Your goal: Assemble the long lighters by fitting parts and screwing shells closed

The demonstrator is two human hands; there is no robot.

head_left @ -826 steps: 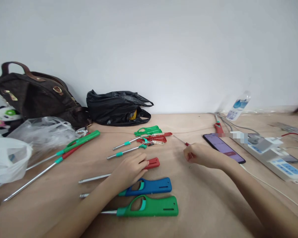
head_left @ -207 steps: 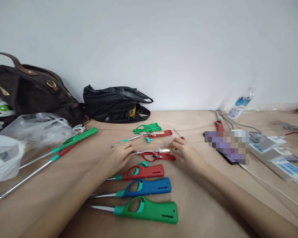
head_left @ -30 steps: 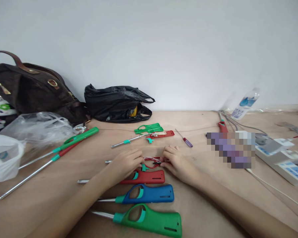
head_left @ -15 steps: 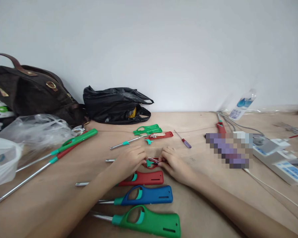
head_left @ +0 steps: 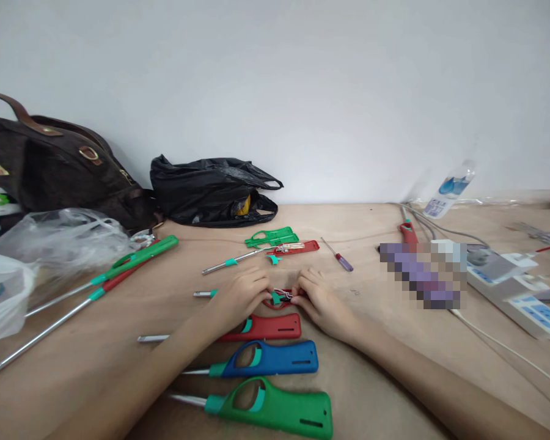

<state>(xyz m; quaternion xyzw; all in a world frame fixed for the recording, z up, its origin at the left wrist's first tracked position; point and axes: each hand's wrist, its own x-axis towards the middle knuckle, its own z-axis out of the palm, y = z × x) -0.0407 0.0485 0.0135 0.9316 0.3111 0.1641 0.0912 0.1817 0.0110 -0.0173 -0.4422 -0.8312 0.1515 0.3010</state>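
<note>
An opened red long-neck lighter [head_left: 271, 304] lies between my hands, its thin wires and teal trigger [head_left: 277, 298] exposed. My left hand [head_left: 246, 293] is closed on its left part, covering much of it; the metal tube [head_left: 203, 294] sticks out to the left. With bent fingers, my right hand [head_left: 319, 300] pinches the right end near the wires. Just beyond are a green half-shell [head_left: 272, 236], a red half-shell [head_left: 305, 247] holding parts, a loose metal tube [head_left: 233, 261] and a teal trigger [head_left: 274, 260]. Closer to me lie a red lighter [head_left: 275, 327], a blue one [head_left: 275, 359] and a green one [head_left: 284, 410].
A screwdriver [head_left: 338, 255] lies beyond my right hand. Green and red lighters [head_left: 140, 258] rest at left by plastic bags [head_left: 68, 235], a black bag [head_left: 206, 192] and a brown handbag [head_left: 59, 171]. At right are a power strip [head_left: 513, 300], cables and a bottle [head_left: 450, 190].
The view has shifted very slightly. Both hands stay at the opened lighter, with only tiny finger movement.
</note>
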